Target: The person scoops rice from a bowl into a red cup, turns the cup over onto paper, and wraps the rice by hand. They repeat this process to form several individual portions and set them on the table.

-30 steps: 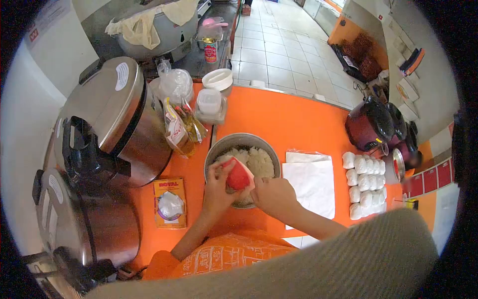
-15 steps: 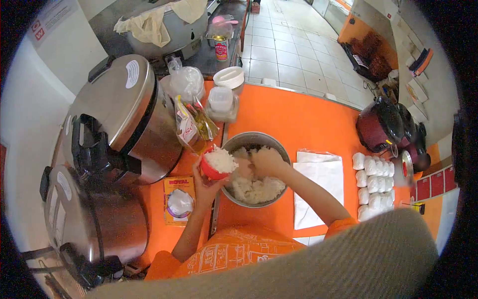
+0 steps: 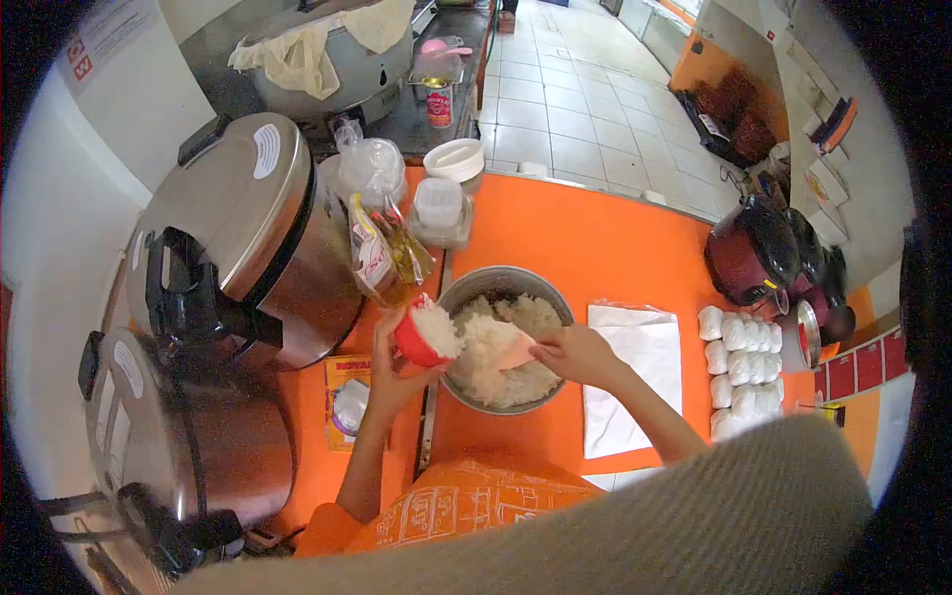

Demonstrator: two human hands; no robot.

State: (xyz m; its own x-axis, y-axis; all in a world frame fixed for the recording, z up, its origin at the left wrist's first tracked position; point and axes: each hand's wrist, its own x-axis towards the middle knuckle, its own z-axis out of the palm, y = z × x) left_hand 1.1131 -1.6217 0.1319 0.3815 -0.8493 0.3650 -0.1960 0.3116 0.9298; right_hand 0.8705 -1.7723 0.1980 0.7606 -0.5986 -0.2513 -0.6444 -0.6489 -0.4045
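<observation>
A small red bowl [image 3: 416, 340] heaped with white rice is held tilted toward the pot in my left hand [image 3: 393, 369]. My right hand [image 3: 577, 354] grips a pale pink rice paddle [image 3: 506, 346] by its handle. The paddle's blade lies on the cooked rice [image 3: 493, 382] inside a round metal pot [image 3: 562, 297]. The red bowl is at the pot's left rim.
Two large rice cookers [image 3: 233, 198] stand on the left. White plastic sheets [image 3: 635, 382] lie right of the pot, beside rows of wrapped white bundles [image 3: 744, 362]. Plastic tubs [image 3: 440, 203] and a bagged packet [image 3: 382, 248] sit behind; dark red cookers [image 3: 751, 250] stand far right.
My right hand has drawn back to the right, bringing the paddle's blade into clear view over the rice. My left hand has tipped the red bowl further toward the pot.
</observation>
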